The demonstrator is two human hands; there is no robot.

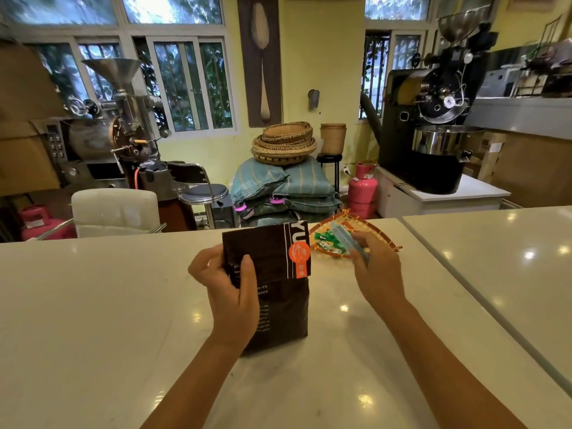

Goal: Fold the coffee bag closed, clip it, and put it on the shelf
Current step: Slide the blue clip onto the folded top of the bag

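Note:
A dark brown coffee bag [280, 292] with an orange label stands upright on the white counter [93, 305], its top flap folded down toward me. My left hand [229, 286] grips the bag's left side, thumb pressing the folded flap. My right hand [376, 267], just right of the bag and apart from it, holds a long pale blue clip [345, 239] that points up and away.
Behind the bag, a small woven tray [383, 235] holds green wrapped candies [326, 241]. A second counter section [495, 258] runs along the right. Beyond the counter stand a white chair [116, 209], sacks, pink gas cylinders and coffee roasters.

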